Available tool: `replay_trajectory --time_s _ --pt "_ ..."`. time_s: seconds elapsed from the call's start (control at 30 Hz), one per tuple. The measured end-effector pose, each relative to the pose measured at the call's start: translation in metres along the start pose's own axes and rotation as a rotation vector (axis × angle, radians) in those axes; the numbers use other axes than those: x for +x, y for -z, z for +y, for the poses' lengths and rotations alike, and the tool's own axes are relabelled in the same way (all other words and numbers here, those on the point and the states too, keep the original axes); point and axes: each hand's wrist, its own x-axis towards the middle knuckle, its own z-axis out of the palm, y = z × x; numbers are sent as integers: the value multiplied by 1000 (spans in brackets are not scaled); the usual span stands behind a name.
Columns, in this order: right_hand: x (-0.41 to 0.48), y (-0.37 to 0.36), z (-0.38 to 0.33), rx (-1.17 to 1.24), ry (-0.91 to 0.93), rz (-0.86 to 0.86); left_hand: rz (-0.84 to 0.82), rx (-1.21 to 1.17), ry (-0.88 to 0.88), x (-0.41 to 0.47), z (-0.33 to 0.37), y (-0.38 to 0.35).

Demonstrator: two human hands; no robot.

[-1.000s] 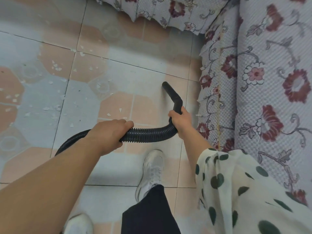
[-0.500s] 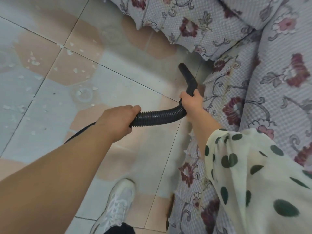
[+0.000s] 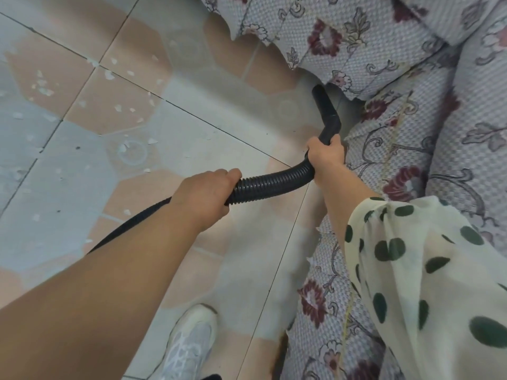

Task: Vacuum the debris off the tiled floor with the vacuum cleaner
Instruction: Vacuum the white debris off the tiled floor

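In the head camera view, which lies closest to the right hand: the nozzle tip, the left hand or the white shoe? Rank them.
1. Nozzle tip, just ahead of the right hand.
2. Left hand, to its left, on the hose.
3. White shoe, at the bottom edge.

Cream gauzy sleeve with dark green dots [image 3: 428, 283], white mesh sneaker [image 3: 189, 344]
Sleeve loose, cuff gathered, right of the sneaker; black trouser edge [image 3: 211, 377] just beside it.

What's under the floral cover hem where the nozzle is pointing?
Shadowed tile floor shows below the floral cover's scalloped hem, with the nozzle tip at its edge. Anything farther underneath is hidden by the fabric.
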Motion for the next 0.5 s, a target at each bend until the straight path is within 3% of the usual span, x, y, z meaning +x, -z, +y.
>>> replay_trajectory --time_s 0.23,0.5 --pt "-37 -1 11 -57 33 -36 -34 56 -21 -27 -16 4" --pt "-121 -29 7 -59 52 -242 -96 58 -14 -105 -58 19"
